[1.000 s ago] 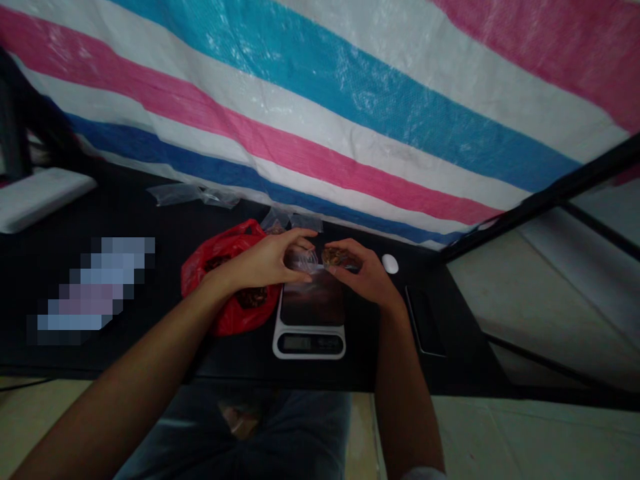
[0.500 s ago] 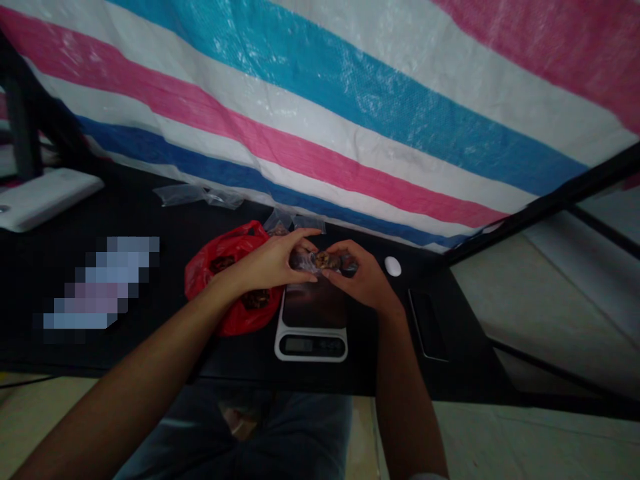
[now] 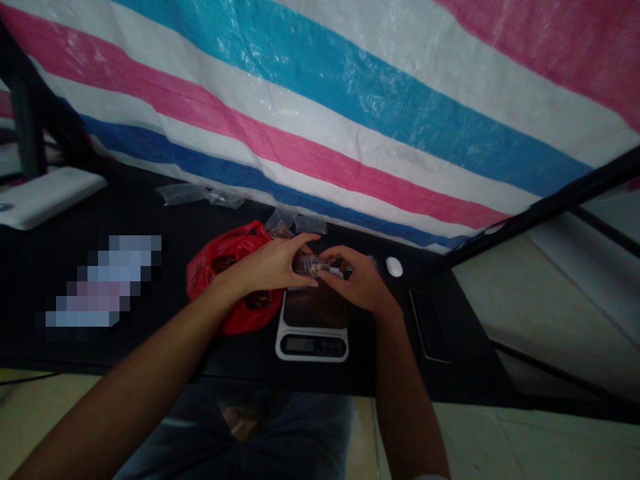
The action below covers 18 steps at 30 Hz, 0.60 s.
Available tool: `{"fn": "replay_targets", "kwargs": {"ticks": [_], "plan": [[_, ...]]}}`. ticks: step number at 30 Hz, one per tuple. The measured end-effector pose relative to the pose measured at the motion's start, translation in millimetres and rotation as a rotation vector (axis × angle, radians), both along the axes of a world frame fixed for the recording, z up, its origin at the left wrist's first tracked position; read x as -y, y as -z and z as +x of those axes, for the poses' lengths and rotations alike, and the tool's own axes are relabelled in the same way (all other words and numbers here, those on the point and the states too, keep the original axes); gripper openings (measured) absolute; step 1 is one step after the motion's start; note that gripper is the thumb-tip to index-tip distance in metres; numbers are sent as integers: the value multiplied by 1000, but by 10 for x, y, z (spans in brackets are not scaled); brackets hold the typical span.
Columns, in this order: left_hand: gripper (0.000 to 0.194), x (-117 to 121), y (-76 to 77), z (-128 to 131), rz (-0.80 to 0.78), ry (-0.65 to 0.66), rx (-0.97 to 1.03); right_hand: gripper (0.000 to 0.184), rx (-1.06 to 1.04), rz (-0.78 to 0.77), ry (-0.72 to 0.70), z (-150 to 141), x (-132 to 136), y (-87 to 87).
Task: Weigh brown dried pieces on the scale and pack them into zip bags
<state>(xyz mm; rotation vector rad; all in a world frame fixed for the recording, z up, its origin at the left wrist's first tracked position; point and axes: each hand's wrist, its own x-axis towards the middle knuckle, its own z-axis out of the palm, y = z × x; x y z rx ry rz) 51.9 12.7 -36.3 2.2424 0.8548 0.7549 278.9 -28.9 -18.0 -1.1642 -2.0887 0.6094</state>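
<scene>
Left hand (image 3: 275, 265), right hand (image 3: 361, 279) hold clear plastic (image 3: 313, 265) at far end of digital scale (image 3: 314, 310). Left of scale on black counter (image 3: 140, 207): red bag (image 3: 203, 267), brown bits (image 3: 259, 300) inside. Right: phone (image 3: 430, 327).

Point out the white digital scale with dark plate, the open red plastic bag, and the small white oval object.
White digital scale with dark plate (image 3: 316, 313): head view, on the plate.
Open red plastic bag (image 3: 238, 323): head view, on its near wall.
Small white oval object (image 3: 394, 267): head view, mid-top surface.
</scene>
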Motion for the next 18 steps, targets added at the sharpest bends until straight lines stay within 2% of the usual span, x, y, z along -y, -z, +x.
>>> {"fn": "replay_targets", "kwargs": {"ticks": [3,7,12,15,18], "plan": [[79,4,-4,-10,26,16,-32,20,-30,22,-7,-26,-2,-8],[69,1,26,1,134,25,4,24,-95,52,25,-92,-9,8],[78,45,53,59,142,21,123,43,-318,21,93,-182,2,74],[80,91,31,90,116,-9,128,40,-396,19,98,-200,1,100],[87,121,-5,105,83,-62,114,34,-336,70,137,-187,-5,83]]}}
